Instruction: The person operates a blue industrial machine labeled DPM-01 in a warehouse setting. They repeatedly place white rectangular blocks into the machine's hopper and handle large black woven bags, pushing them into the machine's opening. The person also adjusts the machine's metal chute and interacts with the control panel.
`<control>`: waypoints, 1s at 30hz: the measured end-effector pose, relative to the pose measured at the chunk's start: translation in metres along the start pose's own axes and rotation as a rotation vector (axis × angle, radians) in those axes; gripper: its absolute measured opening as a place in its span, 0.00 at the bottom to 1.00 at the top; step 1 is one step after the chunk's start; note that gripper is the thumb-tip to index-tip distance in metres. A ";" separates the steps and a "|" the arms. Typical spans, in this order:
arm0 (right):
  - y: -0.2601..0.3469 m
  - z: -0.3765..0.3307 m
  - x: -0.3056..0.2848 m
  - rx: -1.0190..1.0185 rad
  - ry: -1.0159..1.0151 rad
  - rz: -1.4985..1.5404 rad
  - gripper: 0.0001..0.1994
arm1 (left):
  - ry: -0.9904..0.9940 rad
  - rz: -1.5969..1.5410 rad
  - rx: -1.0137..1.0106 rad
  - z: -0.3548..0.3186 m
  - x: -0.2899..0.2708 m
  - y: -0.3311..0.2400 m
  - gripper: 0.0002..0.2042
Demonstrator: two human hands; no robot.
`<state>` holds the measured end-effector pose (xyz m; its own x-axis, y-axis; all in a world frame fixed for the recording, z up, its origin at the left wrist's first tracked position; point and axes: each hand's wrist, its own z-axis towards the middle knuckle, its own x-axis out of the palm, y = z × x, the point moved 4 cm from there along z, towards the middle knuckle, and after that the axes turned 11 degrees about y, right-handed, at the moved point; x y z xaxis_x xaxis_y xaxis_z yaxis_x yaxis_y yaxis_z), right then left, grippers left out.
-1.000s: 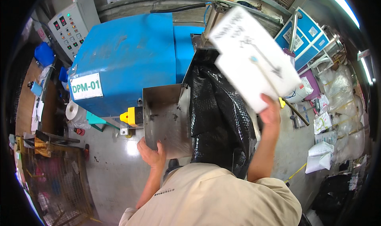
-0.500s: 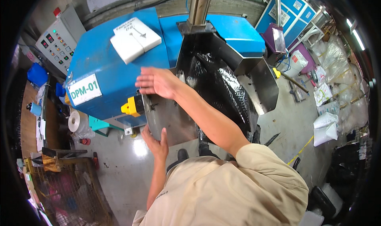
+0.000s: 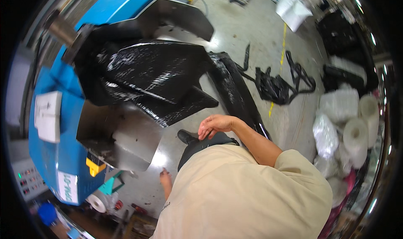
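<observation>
My right hand (image 3: 216, 125) hangs in front of my body with loosely bent fingers and nothing in it. It is nearest to the black plastic film (image 3: 155, 67), apart from its lower edge. The film lies crumpled and shiny in a metal hopper (image 3: 140, 142) and spills over its side. A long strip of black film (image 3: 235, 92) trails down to the floor beside my right forearm. My left hand (image 3: 166, 178) is low at my left side, below the hopper's rim, small in view; its fingers look loose and I see nothing in them.
The blue machine (image 3: 46, 155) bears a white block (image 3: 48, 115) on top. A yellow switch housing (image 3: 95, 167) sits by the hopper. Tangled black film strips (image 3: 273, 86) lie on the floor across a yellow line. Clear plastic rolls (image 3: 356, 134) and bags stand at the right.
My view has turned to the right. Both hands have left the hopper's edge: the right came back toward my body, the left dropped to my side. More of the black film shows.
</observation>
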<state>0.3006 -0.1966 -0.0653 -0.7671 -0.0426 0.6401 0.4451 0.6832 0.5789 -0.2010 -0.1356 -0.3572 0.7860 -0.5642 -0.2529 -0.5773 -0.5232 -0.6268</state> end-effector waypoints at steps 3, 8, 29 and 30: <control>-0.049 -0.023 -0.031 -0.047 -0.196 0.019 0.16 | 0.311 0.434 -0.114 0.017 -0.003 0.015 0.22; -0.135 -0.069 -0.051 -0.092 -0.419 0.129 0.17 | 0.393 0.611 -0.016 0.064 0.003 -0.037 0.18; -0.419 -0.221 -0.089 -0.728 -0.683 1.136 0.19 | 0.906 1.504 0.421 -0.015 0.492 -0.267 0.22; -0.419 -0.209 -0.086 -0.806 -0.622 1.206 0.18 | 0.969 1.533 0.534 -0.011 0.514 -0.262 0.22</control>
<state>0.2767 -0.6310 -0.2571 0.2340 0.6505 0.7226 0.8729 -0.4679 0.1384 0.3518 -0.2954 -0.3144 -0.7602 -0.5022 -0.4122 -0.2926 0.8311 -0.4730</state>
